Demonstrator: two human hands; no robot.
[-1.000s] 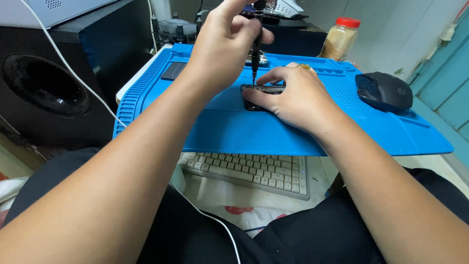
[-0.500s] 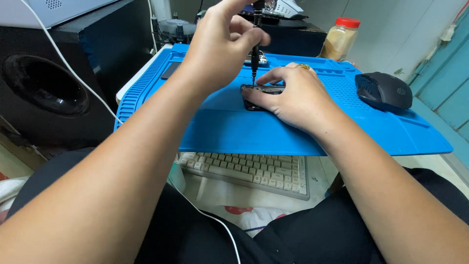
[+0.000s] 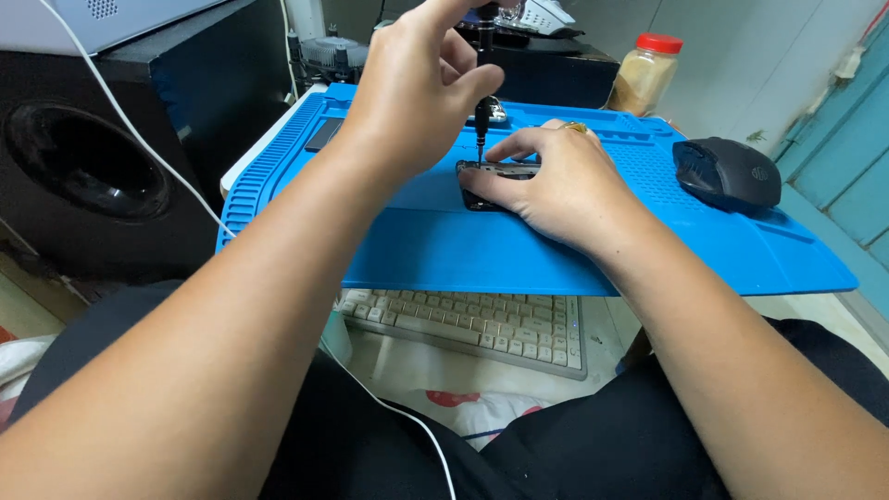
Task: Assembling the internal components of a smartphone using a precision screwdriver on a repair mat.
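Two hands work above the blue repair mat (image 3: 444, 250) on the desk. The left hand (image 3: 417, 102) is closed around a thin black screwdriver (image 3: 482, 93), upright, with its tip on a small dark device (image 3: 482, 181). The right hand (image 3: 556, 185) lies on this device, fingers pressing it flat. A black mouse (image 3: 727, 173) rests to the right.

The left hand (image 3: 417, 97) is pinching a small screwdriver (image 3: 482, 111), and open blue mat (image 3: 444, 245) is lying bare just below that grip and out to its left. To the grip's right, the right hand (image 3: 556, 185) is pressing down a dark phone (image 3: 482, 185), blocking that side. Farther right a black mouse (image 3: 727, 171) is sitting; behind, a jar (image 3: 644, 74) and dark boxes are crowding the mat's far edge.
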